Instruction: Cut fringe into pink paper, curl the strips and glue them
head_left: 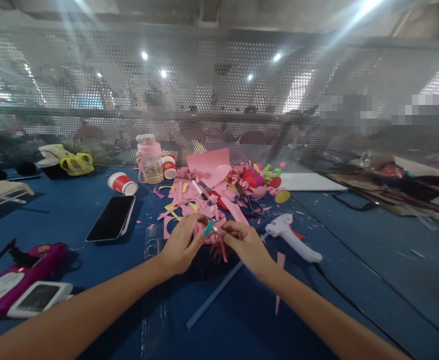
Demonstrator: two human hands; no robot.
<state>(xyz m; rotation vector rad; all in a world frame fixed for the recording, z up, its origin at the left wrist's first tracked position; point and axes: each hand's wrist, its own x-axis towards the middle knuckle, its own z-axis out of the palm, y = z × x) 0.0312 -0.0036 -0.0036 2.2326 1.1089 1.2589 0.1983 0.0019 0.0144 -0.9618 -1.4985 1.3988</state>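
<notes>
Left hand (182,243) and right hand (242,241) both pinch a teal-tipped pink paper piece (209,229) above the blue table (354,280); assembly looks mid-way, glue gun (292,236) idle beside, uncut pink scraps (200,200) heaped beyond.

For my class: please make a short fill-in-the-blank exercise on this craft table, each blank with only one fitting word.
1. The left hand and right hand pinch a strip of paper whose colour is ____.
2. The white glue gun lies to the ____ of both hands.
3. The smartphone lies with its dark screen facing ____.
4. The tabletop is coloured ____.

Missing words: pink; right; up; blue
</notes>
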